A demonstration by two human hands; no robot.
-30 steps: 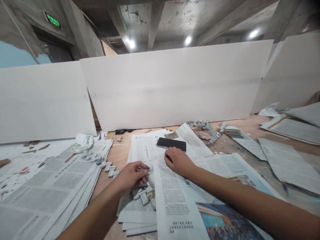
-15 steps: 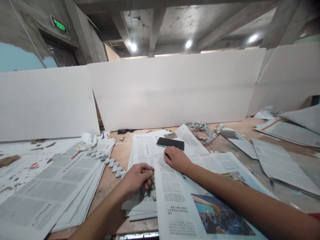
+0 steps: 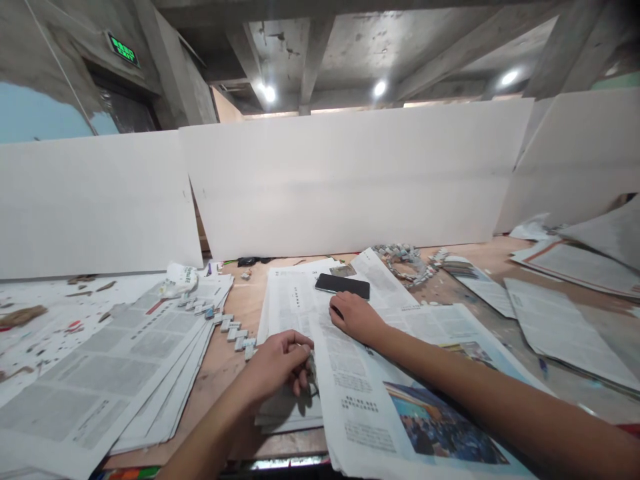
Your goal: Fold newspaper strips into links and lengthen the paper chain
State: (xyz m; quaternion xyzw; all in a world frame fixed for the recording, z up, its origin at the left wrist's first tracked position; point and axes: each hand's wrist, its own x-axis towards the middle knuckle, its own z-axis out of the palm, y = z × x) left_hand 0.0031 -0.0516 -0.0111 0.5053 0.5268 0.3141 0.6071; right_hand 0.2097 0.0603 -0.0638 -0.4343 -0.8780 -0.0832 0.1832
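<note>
My left hand (image 3: 283, 363) has its fingers closed beside the left edge of a newspaper sheet (image 3: 360, 400). A small greyish thing shows at its fingertips, mostly hidden, and I cannot make out what it is. My right hand (image 3: 356, 317) rests on the upper part of that newspaper, fingers loosely bent and apart, gripping nothing visible. Just beyond it lies a black smartphone (image 3: 343, 286). From beside my left wrist, a zigzag chain of folded paper pieces (image 3: 231, 329) runs up and left over the table. More paper sheets (image 3: 290, 413) lie under my left hand.
A newspaper stack (image 3: 145, 360) lies at the left, with a crumpled white plastic bag (image 3: 179, 280) at its top. A ring of folded paper (image 3: 407, 263) sits behind the phone. More papers (image 3: 570, 327) spread at the right. White boards (image 3: 350, 180) stand along the back.
The view has shifted slightly. My left hand has moved a little to the right and down in the picture, its fingers still closed. My right hand stays resting by the smartphone.
</note>
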